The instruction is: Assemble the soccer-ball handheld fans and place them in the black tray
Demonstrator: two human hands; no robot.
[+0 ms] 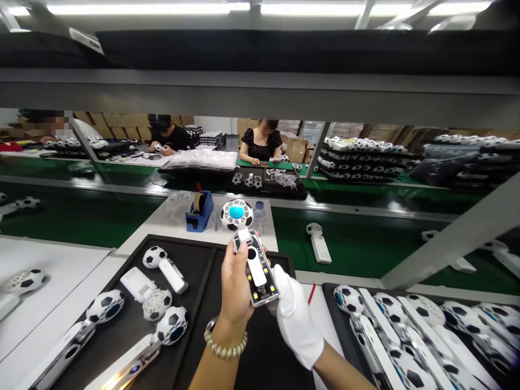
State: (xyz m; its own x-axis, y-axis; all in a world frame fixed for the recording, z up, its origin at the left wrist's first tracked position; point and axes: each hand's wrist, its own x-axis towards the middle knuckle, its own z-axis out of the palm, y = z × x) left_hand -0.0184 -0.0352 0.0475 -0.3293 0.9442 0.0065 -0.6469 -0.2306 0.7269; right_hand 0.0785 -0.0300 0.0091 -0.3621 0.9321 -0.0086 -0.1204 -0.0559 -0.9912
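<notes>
A football-patterned device (260,273) is held upright in front of me. Its round head has a blue centre, and its clear handle shows a dark circuit board with small yellow parts. My bare left hand (236,276) is wrapped round the handle from the left, thumb on the front near the neck. A beaded bracelet is on that wrist. My right hand (294,311), in a white glove, grips the handle's lower right edge with its fingers closed. Below both hands lies a black divided tray (199,287) with several similar devices in its left part.
A second black tray (331,303) at the right holds many devices. Behind my hands stand a blue tape dispenser (200,212) and a bottle (259,216). A device (319,244) lies on the green belt (292,227). People sit across it; a metal post slants at the right.
</notes>
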